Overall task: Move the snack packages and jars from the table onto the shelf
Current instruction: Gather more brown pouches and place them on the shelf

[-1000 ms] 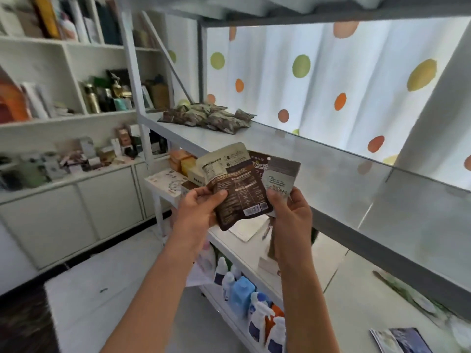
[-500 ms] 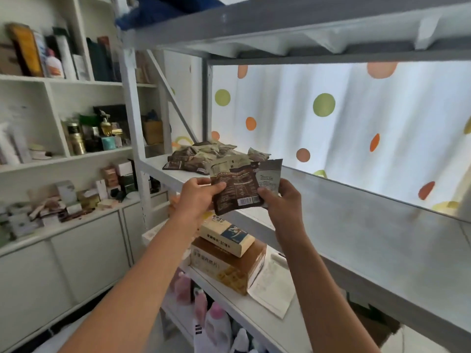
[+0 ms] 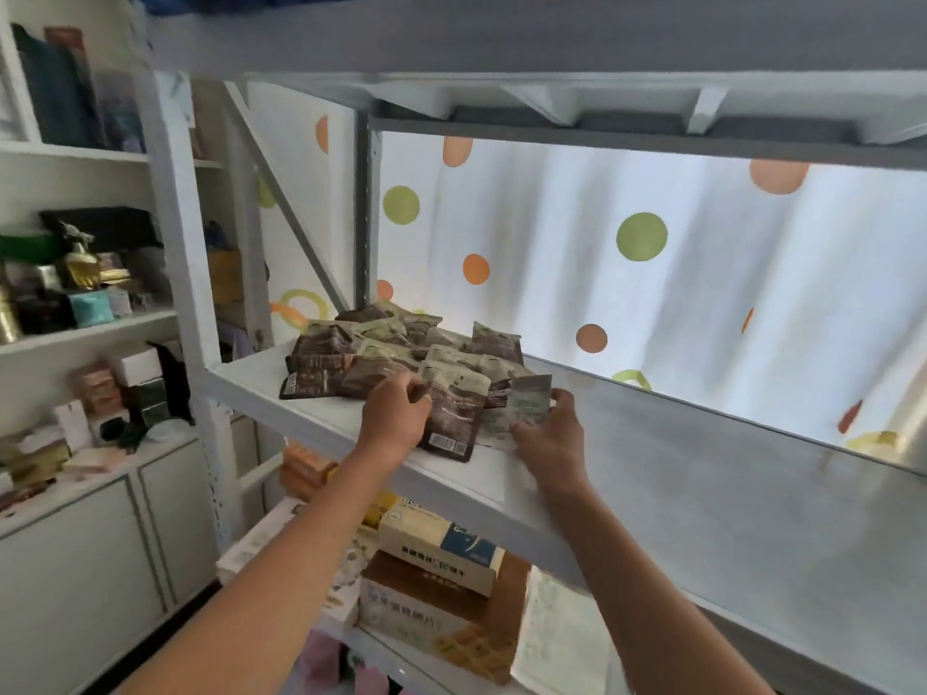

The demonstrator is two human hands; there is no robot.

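A heap of several brown and olive snack packages point(image 3: 396, 351) lies at the left end of the white metal shelf point(image 3: 677, 474). A dark brown package point(image 3: 454, 418) lies flat on the shelf at the heap's near edge, and my left hand point(image 3: 394, 418) rests on its left side with fingers curled over the edge. My right hand point(image 3: 549, 431) pinches a pale package point(image 3: 526, 403) that stands tilted on the shelf just right of the brown one. No jars are visible.
An upper shelf point(image 3: 552, 47) hangs low over the working level. Cartons point(image 3: 441, 584) and a sheet of paper point(image 3: 562, 639) sit on the level below. A white cabinet with cluttered shelves point(image 3: 90, 313) stands to the left. A polka-dot curtain point(image 3: 652, 273) closes the back.
Both hands moved forward and down from mid-air onto the shelf. The brown package now lies on the shelf beside the heap, and the pale package touches down next to it.
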